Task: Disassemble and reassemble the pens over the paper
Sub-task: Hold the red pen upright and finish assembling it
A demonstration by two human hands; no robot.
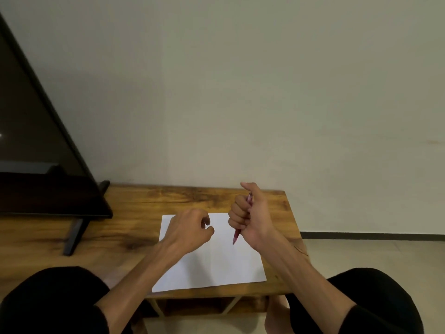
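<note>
We see the right hand (250,215) raised over the upper right part of the paper (216,261), fingers curled tight in a fist around a red pen (237,235). The pen runs steeply through the fist: its tip pokes out below the little finger, pointing down toward the sheet, and its top shows between thumb and forefinger. We cannot tell whether the tip touches the paper.

The left hand (190,230) hovers over the upper left part of the sheet, fingers loosely curled, thumb near the forefinger; we see nothing held in it. The two hands are near each other but apart.

The white paper lies on a wooden table (134,222) in the lower middle of the frame. A dark screen (36,141) on a stand fills the left side.
</note>
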